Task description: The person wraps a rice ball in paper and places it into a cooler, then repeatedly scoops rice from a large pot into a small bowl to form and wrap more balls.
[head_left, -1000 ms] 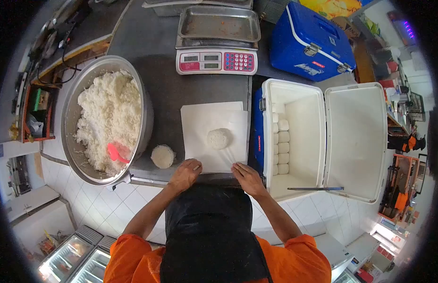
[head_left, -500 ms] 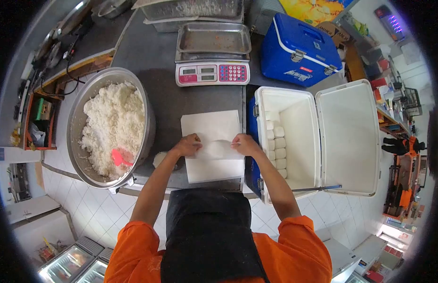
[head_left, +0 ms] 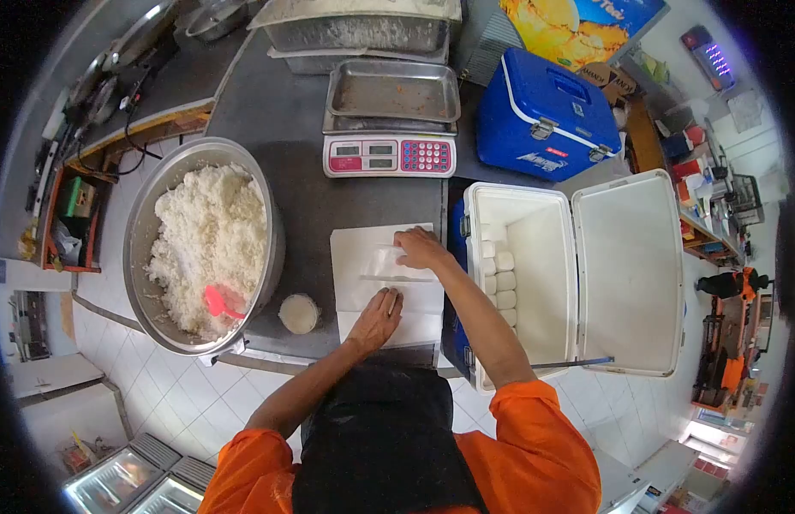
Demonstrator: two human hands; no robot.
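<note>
White wrapping paper (head_left: 350,244) lies on the dark counter in front of me. A thin, partly see-through sheet (head_left: 382,259) is folded over in its middle, and its straight edge shows as a grey line. My right hand (head_left: 421,248) has its fingers curled at the upper part of this sheet, pinching it. My left hand (head_left: 377,321) rests on the lower part of the paper, fingers stretched out. Left of the paper stands a small round bowl (head_left: 299,314) filled with white rice. Any rice under the folded sheet is hidden.
A large metal pot (head_left: 273,295) of cooked rice (head_left: 209,231) with a pink rice paddle (head_left: 218,300) is at left. To the right, an open cooler (head_left: 543,257) holds several white packets (head_left: 505,281). A scale (head_left: 389,157), metal trays (head_left: 393,90) and a closed blue cooler (head_left: 543,111) stand behind.
My hands were level on either side, holding the sheet's ends over a rice mound. Now the right is higher, the left lower, and the sheet is folded over. The small bowl is uncovered by my arm.
</note>
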